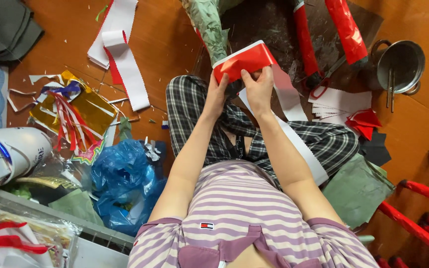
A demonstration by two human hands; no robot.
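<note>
You sit cross-legged on the wooden floor (pixel 175 44), and both your hands work the same red-and-white paper strip (pixel 244 59) held up over your knees. Your left hand (pixel 218 92) pinches its lower left edge, the grip closed on the paper; your right hand (pixel 259 89) is likewise closed on it, thumb on the red face, fingers behind. The strip's white tail (pixel 299 144) runs down across your right leg toward the floor, so only its top end is in hand and the long remainder looks, by my reading, not yet handled. Finished-looking work lies about: red-wrapped sticks (pixel 346 30) at the far edge of the floor and more red sticks (pixel 423 191) by its right edge. Cut white paper pieces (pixel 336 101) and scissors (pixel 323 82) wait beside a metal pot (pixel 400 64). A blue plastic bag (pixel 122 178) sits at your left.
</note>
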